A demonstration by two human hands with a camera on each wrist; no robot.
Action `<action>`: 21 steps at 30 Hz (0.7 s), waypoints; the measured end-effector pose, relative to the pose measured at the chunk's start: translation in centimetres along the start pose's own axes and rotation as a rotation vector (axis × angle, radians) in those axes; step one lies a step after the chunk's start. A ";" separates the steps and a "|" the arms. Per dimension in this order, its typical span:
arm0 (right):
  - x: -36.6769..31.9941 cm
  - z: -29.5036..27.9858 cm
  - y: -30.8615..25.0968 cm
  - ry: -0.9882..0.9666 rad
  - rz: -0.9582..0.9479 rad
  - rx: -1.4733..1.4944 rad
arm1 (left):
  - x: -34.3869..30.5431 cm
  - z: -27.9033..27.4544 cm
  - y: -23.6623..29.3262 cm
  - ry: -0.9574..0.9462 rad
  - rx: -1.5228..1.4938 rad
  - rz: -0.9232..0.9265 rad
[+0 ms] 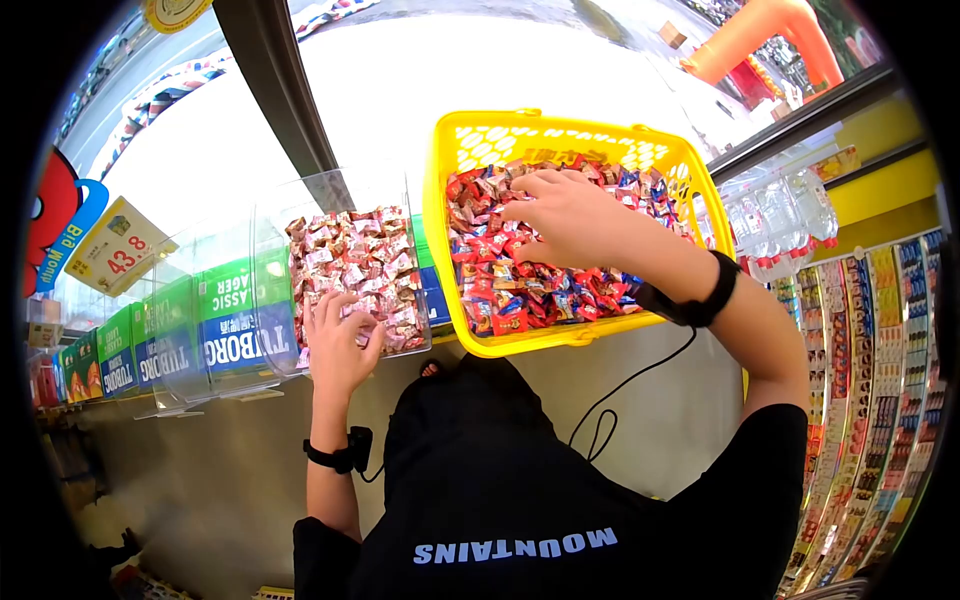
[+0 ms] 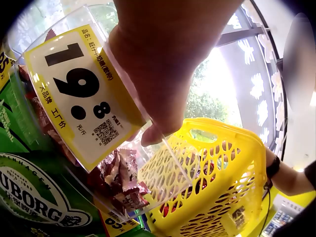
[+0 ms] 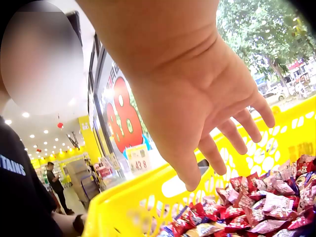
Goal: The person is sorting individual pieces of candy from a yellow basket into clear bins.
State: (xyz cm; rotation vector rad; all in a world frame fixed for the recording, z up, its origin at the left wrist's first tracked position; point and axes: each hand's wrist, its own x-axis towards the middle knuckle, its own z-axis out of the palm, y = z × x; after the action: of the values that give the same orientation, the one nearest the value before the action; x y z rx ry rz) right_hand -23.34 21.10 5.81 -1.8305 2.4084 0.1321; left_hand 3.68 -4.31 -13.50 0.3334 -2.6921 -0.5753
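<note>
The right hand spreads open fingers above the yellow basket; the left hand, loosely open, is at the pink sweets.

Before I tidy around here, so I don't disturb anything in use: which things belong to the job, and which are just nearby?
Likely in use:
- yellow plastic basket of red and blue wrapped candies, under the right hand
- clear plastic bin of pink-wrapped candies, at the left hand

Probably just nearby:
- green-and-blue Tuborg cartons
- clear red-capped bottles
</note>
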 end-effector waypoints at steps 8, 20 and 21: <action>7.8 5.6 0.7 -0.073 0.095 0.067 | -0.1 0.4 -0.1 0.072 0.002 0.012; 9.5 6.1 1.9 -0.007 0.147 0.127 | -0.2 0.3 0.0 0.092 0.018 0.007; 9.2 6.0 2.2 0.003 0.136 0.122 | -0.2 0.4 0.0 0.088 0.012 0.007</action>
State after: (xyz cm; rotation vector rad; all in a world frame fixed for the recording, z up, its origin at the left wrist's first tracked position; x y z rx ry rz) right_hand -27.71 13.71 -1.44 -1.6178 2.4826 -0.0055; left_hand 3.74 -4.13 -13.89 0.3441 -2.6124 -0.5297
